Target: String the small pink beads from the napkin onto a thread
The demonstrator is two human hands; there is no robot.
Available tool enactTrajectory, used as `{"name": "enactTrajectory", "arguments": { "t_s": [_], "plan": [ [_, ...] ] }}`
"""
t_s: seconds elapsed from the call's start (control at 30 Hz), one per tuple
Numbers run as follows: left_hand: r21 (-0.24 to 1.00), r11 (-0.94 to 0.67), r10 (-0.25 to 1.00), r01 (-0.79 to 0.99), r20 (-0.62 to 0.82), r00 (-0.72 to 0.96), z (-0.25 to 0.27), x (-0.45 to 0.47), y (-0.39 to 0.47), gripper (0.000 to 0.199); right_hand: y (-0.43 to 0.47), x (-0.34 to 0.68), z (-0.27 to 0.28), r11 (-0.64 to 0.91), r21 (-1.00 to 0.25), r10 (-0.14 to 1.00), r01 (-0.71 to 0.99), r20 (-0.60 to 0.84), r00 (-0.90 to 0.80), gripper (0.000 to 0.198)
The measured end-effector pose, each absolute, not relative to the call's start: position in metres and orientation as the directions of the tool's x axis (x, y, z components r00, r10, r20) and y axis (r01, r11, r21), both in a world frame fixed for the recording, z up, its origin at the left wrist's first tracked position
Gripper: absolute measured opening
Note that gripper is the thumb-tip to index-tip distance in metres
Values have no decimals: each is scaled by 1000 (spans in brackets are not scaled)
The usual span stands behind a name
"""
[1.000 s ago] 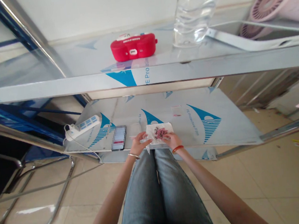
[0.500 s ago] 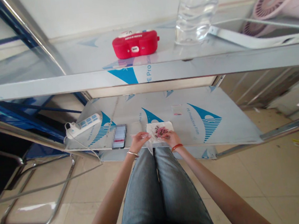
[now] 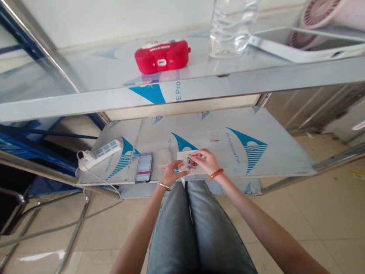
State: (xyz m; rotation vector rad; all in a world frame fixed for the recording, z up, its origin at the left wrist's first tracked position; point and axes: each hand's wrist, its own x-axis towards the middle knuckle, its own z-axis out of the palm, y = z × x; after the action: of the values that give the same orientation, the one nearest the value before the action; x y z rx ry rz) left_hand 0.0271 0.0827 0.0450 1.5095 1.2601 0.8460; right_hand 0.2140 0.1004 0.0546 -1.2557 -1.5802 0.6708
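Observation:
On the lower shelf [image 3: 253, 124], near its front edge, dark pink and brown beads [image 3: 191, 164] lie in a small heap on a white sheet [image 3: 181, 155]. My left hand [image 3: 172, 172], with a bangle at the wrist, is curled around a thin, see-through plastic bag [image 3: 182, 168] left of the heap. From the right, my right hand [image 3: 206, 161], wearing an orange-red bracelet [image 3: 216, 173], reaches over the beads with thumb and fingertips pinched together. Whatever sits in that pinch is too small to make out.
Left of my hands are a phone [image 3: 144, 167], clear bags [image 3: 163, 157] and a power strip [image 3: 102, 153]. Another small bag [image 3: 215, 135] lies behind. The upper shelf carries a red case [image 3: 163, 59], bottle [image 3: 237, 16], white-edged tablet-like object [image 3: 308, 52] and pink fan [image 3: 325, 4].
My right hand has risen slightly and shifted over the top of the beads, covering more of them. My left hand has curved further round the plastic. The view has shifted slightly.

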Motion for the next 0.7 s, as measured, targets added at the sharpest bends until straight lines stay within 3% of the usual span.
{"name": "enactTrajectory", "arguments": {
  "t_s": [0.23, 0.4, 0.57, 0.7],
  "plan": [
    [953, -10, 972, 303, -63, 228, 46, 29, 87, 52, 96, 206, 64, 374, -841, 925, 391, 311, -217, 17],
    [991, 8, 955, 135, -47, 293, 46, 29, 89, 53, 94, 208, 64, 381, -856, 887, 348, 232, -399, 18],
    [997, 77, 924, 21, -79, 375, 54, 31, 87, 55, 94, 207, 68, 380, -858, 871, 346, 206, -446, 14],
    [987, 148, 904, 64, -162, 396, 59, 32, 85, 55, 97, 208, 71, 378, -855, 865, 354, 190, -465, 12]
  ]
}}
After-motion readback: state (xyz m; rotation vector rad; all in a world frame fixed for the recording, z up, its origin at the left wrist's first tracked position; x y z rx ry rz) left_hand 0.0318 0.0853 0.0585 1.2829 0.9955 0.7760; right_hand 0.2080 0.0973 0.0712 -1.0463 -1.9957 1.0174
